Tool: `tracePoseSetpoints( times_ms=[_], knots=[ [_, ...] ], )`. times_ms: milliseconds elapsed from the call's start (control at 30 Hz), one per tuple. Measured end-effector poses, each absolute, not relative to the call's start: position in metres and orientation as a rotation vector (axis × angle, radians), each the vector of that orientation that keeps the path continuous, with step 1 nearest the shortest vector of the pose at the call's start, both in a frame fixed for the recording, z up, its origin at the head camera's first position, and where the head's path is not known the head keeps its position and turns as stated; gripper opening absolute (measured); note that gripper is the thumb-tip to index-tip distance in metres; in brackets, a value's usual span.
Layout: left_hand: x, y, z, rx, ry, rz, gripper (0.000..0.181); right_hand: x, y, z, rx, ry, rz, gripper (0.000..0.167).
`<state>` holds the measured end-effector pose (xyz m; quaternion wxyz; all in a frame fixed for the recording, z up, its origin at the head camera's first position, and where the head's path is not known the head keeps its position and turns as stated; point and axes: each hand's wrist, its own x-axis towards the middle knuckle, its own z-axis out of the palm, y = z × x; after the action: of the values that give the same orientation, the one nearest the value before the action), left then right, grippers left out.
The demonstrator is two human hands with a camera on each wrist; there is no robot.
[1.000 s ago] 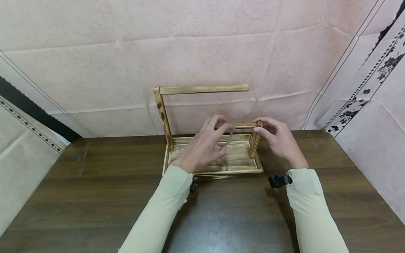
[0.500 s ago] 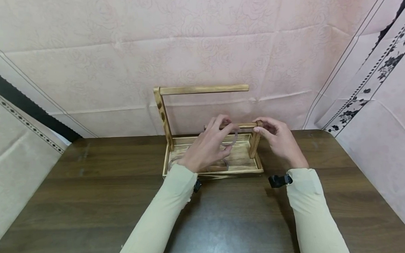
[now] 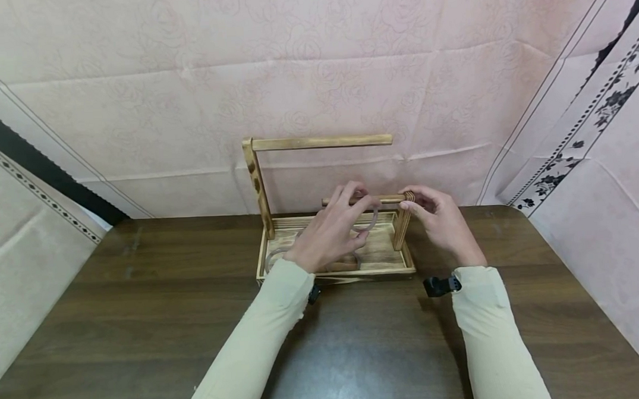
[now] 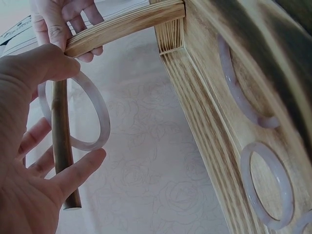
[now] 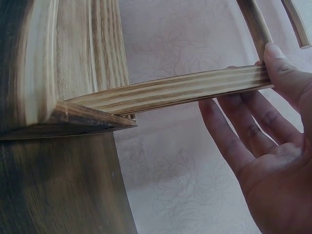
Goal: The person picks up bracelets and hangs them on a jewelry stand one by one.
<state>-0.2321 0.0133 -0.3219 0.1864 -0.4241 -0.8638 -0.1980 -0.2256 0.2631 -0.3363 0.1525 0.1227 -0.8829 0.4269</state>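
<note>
A pale translucent bangle hangs around the lower wooden rod, pinched at its top by my left hand; the left wrist view shows the rod passing through the ring. My right hand grips the top of the short right post, where the rod joins it; in the right wrist view its thumb lies at that joint and its fingers are behind the post. More bangles lie in the wooden tray beneath my left hand.
A taller post at the tray's left carries an upper rod reaching right, its right end free. The tray stands on the brown table, close to the pink patterned cloth behind.
My left hand has moved a little to the right along the lower rod, bringing the bangle closer to the right post. My right hand has stayed on the post.
</note>
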Motion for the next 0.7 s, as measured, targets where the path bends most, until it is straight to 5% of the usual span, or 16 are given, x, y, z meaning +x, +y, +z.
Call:
tracePoseSetpoints(
  times_ms=[700],
  knots=[
    [-0.2342, 0.0224, -0.3238, -1.196, -2.42, -0.554, 0.048, -0.225, 0.2634, -0.3362, 0.369, -2.521, 1.231, 0.027]
  ],
)
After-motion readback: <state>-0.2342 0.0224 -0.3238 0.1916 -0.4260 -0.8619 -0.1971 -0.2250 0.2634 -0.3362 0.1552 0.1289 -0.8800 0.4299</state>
